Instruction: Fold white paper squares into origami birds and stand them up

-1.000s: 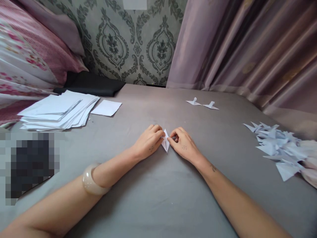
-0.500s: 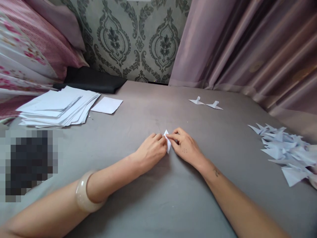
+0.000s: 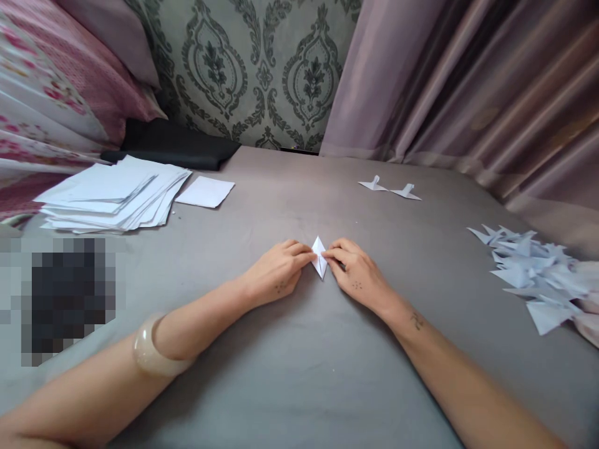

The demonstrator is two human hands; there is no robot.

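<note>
A small sheet of white paper folded into a narrow diamond (image 3: 319,265) lies on the grey cloth, a crease line running down its middle. My left hand (image 3: 281,267) pinches its left corner between thumb and fingers. At the right corner, my right hand (image 3: 356,271) grips the same folded paper with thumb and forefinger. The fingertips of both hands nearly meet over its centre and cover its side corners.
A stack of white paper (image 3: 107,196) sits at the left, beside a smaller pile of square paper (image 3: 206,191). Two folded paper birds (image 3: 373,184) stand at the back right. Several more paper birds (image 3: 543,265) are heaped at the far right. Black cloth (image 3: 173,143) lies behind the stack.
My left hand has shifted slightly left and flattened from a curled pose. More of the folded diamond now shows between the hands. The camera view has tilted a little.
</note>
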